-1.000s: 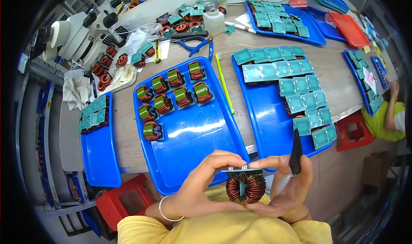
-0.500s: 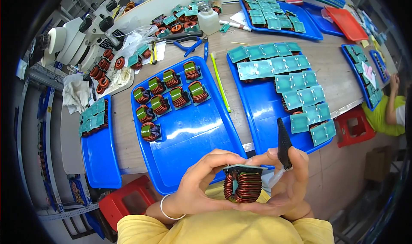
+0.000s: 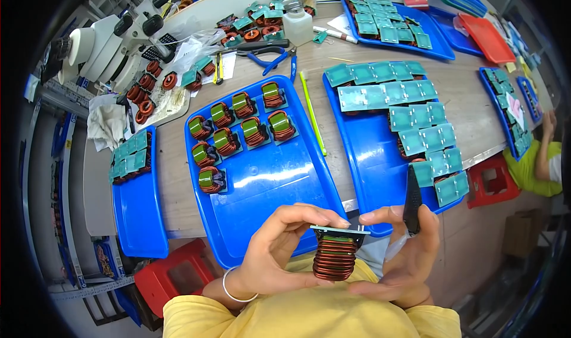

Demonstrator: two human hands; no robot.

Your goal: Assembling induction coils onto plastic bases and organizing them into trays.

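Note:
My left hand (image 3: pixel 276 252) pinches a copper-wound coil (image 3: pixel 334 257) between its thumb and fingers. A small green circuit board (image 3: pixel 339 229) sits on top of the coil, with thin pins sticking up near its right end. My right hand (image 3: pixel 410 254) is beside the coil, its index fingertip close to the pins and its thumb low, near the coil's base. Tucked among the right fingers is a black, flat, tapered tool (image 3: pixel 411 201), pointing up; a clear, plastic-like piece shows below it. What kind of tool it is cannot be made out.
A blue tray (image 3: pixel 267 189) holds several board-mounted coils (image 3: pixel 225 140). Right of it, another blue tray (image 3: pixel 372 171) bears rows of green boards (image 3: pixel 386 94). Between them lies a yellow-green stick (image 3: pixel 312 115). Pliers (image 3: pixel 267 61), a bottle (image 3: pixel 297 25) and a microscope (image 3: pixel 98 52) stand farther back.
The coil has been turned, so its rounded winding faces me instead of its open centre. My right hand has shifted slightly right, its thumb drawing away from the coil.

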